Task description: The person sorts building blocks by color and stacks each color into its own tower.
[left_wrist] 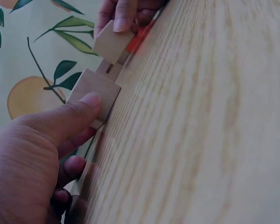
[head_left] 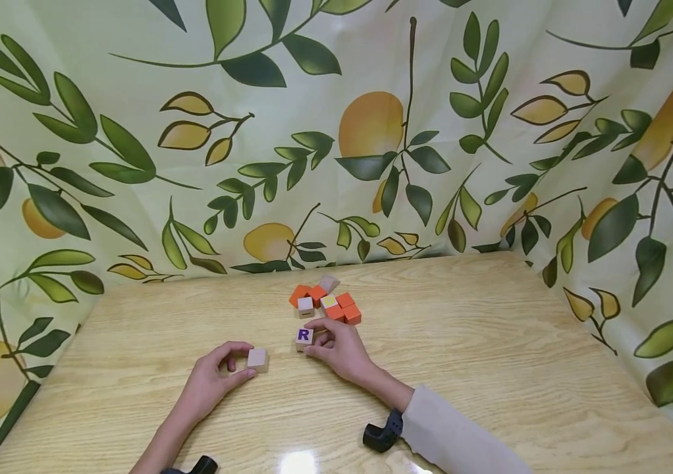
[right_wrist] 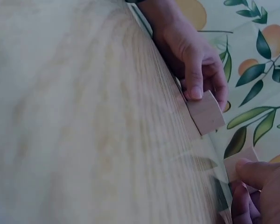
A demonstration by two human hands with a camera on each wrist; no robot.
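On the table, a plain wooden block [head_left: 257,360] is pinched between the thumb and fingers of my left hand [head_left: 206,385]. To its right and a little farther back, my right hand [head_left: 342,349] pinches a wooden block marked with a purple R [head_left: 304,338] by its right side. A gap separates the two blocks. The left wrist view shows my left thumb on the plain block [left_wrist: 94,93], with the other block [left_wrist: 113,42] in my right fingers beyond. In the right wrist view both blocks appear, the plain one [right_wrist: 206,113] in my left hand.
Behind my right hand is a cluster of several orange blocks [head_left: 351,314], a wooden block with a dark mark [head_left: 305,307], one with a yellow mark [head_left: 328,301] and a plain wooden piece [head_left: 328,284]. A leaf-patterned cloth [head_left: 313,131] rises behind the wooden table [head_left: 461,329].
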